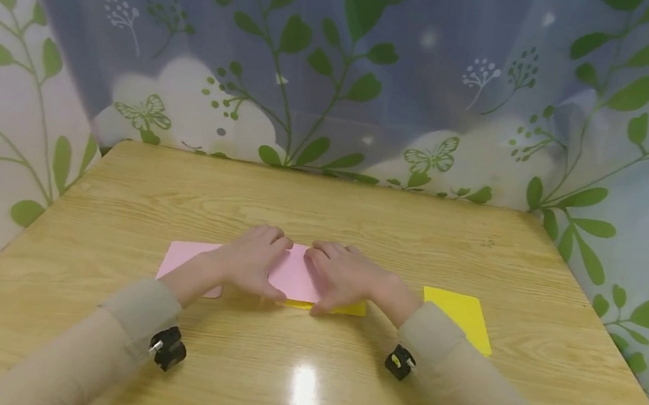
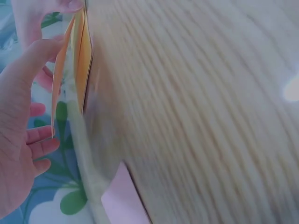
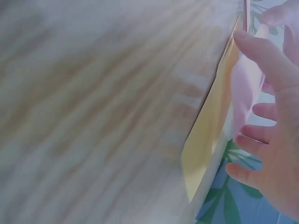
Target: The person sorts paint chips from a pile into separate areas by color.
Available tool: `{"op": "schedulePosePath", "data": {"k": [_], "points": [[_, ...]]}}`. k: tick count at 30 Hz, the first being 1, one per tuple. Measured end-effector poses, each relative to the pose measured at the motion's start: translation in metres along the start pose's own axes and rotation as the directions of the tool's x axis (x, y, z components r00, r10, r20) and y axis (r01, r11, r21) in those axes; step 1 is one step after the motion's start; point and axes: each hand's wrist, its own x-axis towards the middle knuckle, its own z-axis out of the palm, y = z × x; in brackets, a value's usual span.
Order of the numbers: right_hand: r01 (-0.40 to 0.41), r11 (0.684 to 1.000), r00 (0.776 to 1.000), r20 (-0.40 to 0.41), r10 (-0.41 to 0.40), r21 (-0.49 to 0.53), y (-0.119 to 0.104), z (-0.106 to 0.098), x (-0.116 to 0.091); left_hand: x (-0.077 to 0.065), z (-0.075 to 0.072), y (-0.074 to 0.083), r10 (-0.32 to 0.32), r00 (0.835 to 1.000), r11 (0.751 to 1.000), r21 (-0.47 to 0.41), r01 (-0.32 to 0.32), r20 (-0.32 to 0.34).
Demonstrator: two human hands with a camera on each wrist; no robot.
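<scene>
A pink sheet (image 1: 298, 274) is held between the two hands near the middle of the table (image 1: 323, 209), with 12 o'clock taken as away from the person. Its 9 o'clock end is gripped by the left hand (image 1: 249, 260) and its 3 o'clock end by the right hand (image 1: 349, 278). On both hands the thumb is placed at the 6 o'clock edge, and the fingers are bent toward the 12 o'clock edge. In the right wrist view, the pink sheet is seen raised at an angle over a lower yellow sheet (image 1: 352, 307); whether the two are touching at the far side cannot be told. The lower yellow sheet is mostly covered, and is left showing along the 6 o'clock edge and toward 4 o'clock.

At 9 o'clock, a second pink sheet (image 1: 185, 252) is laid on the table, partly hidden by the left wrist. Between 3 and 4 o'clock, well apart, a second yellow sheet (image 1: 463, 315) is laid flat, partly covered from view by the right sleeve (image 1: 436, 333). A small black device (image 1: 168, 348) is worn at the left wrist. At 12 o'clock, the table is bordered by a leaf-patterned cloth (image 1: 319, 58).
</scene>
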Motion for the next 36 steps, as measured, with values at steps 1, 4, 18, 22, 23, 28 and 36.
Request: {"op": "schedulePosePath", "data": {"k": [1,4,18,22,23,28,36], "points": [[0.007,1.000,1.000,-0.004,-0.007,-0.001,-0.001,0.000,0.002,-0.002,-0.001,-0.001,-0.004,1.000,1.000,0.000,0.004,-0.005],[0.023,1.000,1.000,-0.021,-0.023,-0.010,-0.005,-0.002,0.009,-0.009,-0.005,-0.005,-0.014,1.000,1.000,0.001,0.014,-0.021],[0.074,0.997,0.992,-0.096,-0.077,-0.026,-0.034,-0.015,0.041,-0.052,-0.016,-0.029,0.008,0.995,0.999,0.054,-0.003,-0.102],[0.074,0.997,0.991,-0.111,-0.075,-0.010,-0.047,-0.018,0.055,-0.067,-0.018,-0.037,-0.013,0.994,0.997,0.078,0.021,-0.106],[0.074,0.997,0.991,-0.111,-0.074,-0.003,-0.050,-0.019,0.059,-0.071,-0.019,-0.038,-0.026,0.994,0.997,0.074,0.033,-0.103],[0.080,0.997,0.991,-0.107,-0.081,-0.014,-0.067,-0.021,0.079,-0.088,-0.026,-0.044,-0.104,0.992,0.993,0.041,0.107,-0.065],[0.053,0.996,0.997,-0.045,-0.056,-0.065,-0.093,-0.018,0.108,-0.107,-0.026,-0.063,-0.096,0.995,0.990,0.103,0.098,-0.027]]}}
